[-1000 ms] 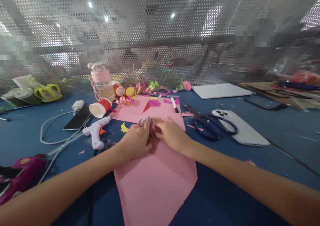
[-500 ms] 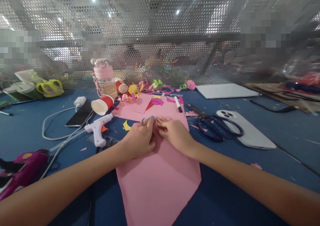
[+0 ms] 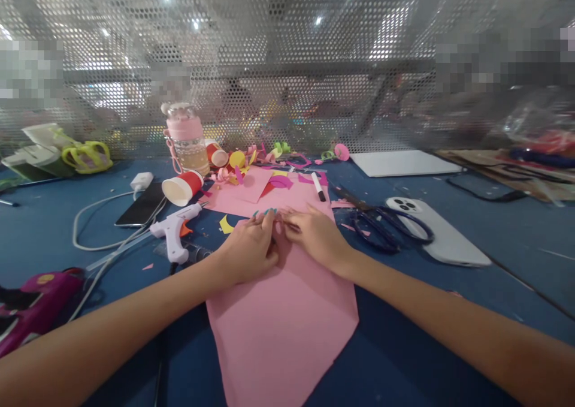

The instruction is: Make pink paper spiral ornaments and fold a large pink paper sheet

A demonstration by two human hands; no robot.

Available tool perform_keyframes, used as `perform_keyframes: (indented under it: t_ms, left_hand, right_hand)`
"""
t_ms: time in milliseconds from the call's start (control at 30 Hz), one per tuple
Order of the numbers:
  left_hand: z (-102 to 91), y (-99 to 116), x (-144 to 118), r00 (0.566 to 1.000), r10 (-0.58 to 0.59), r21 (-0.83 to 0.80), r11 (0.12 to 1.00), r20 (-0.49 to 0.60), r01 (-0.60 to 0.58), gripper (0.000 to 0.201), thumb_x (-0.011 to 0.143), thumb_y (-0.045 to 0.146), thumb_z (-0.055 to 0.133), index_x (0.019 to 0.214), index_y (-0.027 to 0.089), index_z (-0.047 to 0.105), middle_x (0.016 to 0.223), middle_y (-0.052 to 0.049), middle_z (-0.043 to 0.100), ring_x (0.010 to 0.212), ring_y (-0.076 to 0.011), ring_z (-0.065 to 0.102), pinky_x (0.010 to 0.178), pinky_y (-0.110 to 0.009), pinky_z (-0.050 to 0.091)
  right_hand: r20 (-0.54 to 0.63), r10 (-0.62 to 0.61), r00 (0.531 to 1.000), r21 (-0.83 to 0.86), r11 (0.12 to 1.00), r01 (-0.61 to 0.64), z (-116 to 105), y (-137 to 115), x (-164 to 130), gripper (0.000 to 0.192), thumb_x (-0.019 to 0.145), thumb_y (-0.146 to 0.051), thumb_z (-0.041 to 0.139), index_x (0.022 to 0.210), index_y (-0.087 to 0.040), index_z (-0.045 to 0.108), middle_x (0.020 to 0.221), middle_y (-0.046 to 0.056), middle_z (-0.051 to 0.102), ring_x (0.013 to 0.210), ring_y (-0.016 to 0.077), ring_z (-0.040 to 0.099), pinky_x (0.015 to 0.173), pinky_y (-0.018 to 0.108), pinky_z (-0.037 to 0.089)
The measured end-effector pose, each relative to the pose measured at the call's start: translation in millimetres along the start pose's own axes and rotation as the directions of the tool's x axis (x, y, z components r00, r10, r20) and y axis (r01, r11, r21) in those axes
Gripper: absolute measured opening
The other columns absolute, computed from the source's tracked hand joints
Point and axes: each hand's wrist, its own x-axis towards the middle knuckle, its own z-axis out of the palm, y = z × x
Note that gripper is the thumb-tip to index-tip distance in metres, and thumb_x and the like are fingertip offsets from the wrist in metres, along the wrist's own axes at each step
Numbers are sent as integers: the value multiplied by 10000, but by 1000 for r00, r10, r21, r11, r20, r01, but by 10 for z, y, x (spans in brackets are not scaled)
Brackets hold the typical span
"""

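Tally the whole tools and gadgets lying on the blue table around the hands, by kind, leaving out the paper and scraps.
Phones: 2 (dark phone, white phone)
Paper cups: 2 (lying cup, far cup)
Scissors: 1 (scissors)
Glue guns: 1 (glue gun)
Markers: 1 (marker)
Bottles: 1 (pink bottle)
Total: 8

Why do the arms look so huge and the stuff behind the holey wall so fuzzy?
In the head view, the wide lens stretches the edges, so the forearms balloon while the left hand and right hand on the pink paper look small and sharp; behind the perforated screen things are blurred, and ceiling lights glare through as white spots.
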Motion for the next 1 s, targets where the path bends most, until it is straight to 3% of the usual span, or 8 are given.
perform_keyframes:
  t_ms: [133, 300, 433, 533, 700, 800, 867, 1000]
  left_hand:
    - [7, -3, -5, 1000, 0, 21, 1000, -4, 0, 540, 709, 179, 378, 1216, 7, 306, 1011, -173, 585, 988, -260, 534, 818, -380, 433]
    - [10, -8, -6, 1000, 5, 27, 1000, -1, -5, 571, 723, 186, 383, 1251, -5, 281, 1055, -181, 572, 1008, -264, 525, 835, -388, 428]
    - [7, -16, -5, 1000, 0, 12, 1000, -1, 0, 575, 723, 181, 387, 1255, -8, 280, 1062, -180, 570, 1009, -256, 526, 846, -378, 428]
    - [18, -27, -4, 1000, 5, 29, 1000, -10, -5, 574, 725, 181, 382, 1257, -10, 279, 1071, -185, 566, 1010, -256, 527, 856, -381, 424]
    - [25, -30, -6, 1000, 7, 35, 999, -13, -7, 561, 722, 180, 380, 1248, 4, 290, 1000, -164, 593, 963, -252, 549, 825, -383, 441]
    - [12, -26, -6, 1000, 8, 19, 1000, -16, -7, 552, 715, 176, 388, 1239, 22, 304, 1003, -156, 594, 957, -247, 554, 825, -375, 440]
    - [2, -22, -5, 1000, 11, 20, 1000, -17, -10, 557, 714, 182, 391, 1240, 18, 302, 1060, -172, 575, 985, -254, 544, 835, -381, 434]
    - [-19, -13, -4, 1000, -7, 41, 999, 14, 6, 598, 706, 186, 400, 1253, -22, 279, 1091, -207, 559, 1006, -272, 533, 836, -383, 433]
  right_hand:
    - [-80, 90, 993, -45, 995, -94, -48, 127, 25, 192, 768, -161, 468, 696, -178, 645, 732, 57, 688, 771, 215, 630, 704, 304, 446]
    - [-258, 159, 953, -122, 973, -195, -103, 385, 109, 216, 767, -183, 447, 754, -183, 662, 714, 62, 690, 722, 227, 641, 663, 309, 450]
    - [-371, 298, 880, 60, 953, -297, -184, 579, 162, 152, 720, -249, 536, 766, -157, 647, 729, 75, 692, 699, 215, 643, 653, 297, 458]
    - [-375, 361, 854, 186, 932, -312, -258, 665, 167, 149, 667, -311, 615, 647, -164, 610, 643, 55, 676, 618, 189, 633, 615, 278, 459]
    - [-307, 364, 879, 200, 928, -314, -326, 744, 161, 194, 733, -277, 550, 592, -161, 616, 548, 45, 651, 543, 184, 627, 589, 288, 464]
    - [-345, 301, 889, 132, 953, -271, -334, 698, 152, 223, 780, -216, 456, 804, -134, 663, 753, 97, 695, 729, 224, 651, 683, 331, 476]
    - [-332, 221, 917, 74, 975, -208, -317, 584, 124, 321, 798, -186, 390, 1015, -117, 617, 918, 126, 678, 858, 240, 631, 746, 362, 470]
    - [-149, 9, 989, 49, 999, -2, -189, 231, -3, 540, 729, -74, 315, 1256, -110, 428, 1184, 112, 559, 1125, 211, 491, 930, 385, 403]
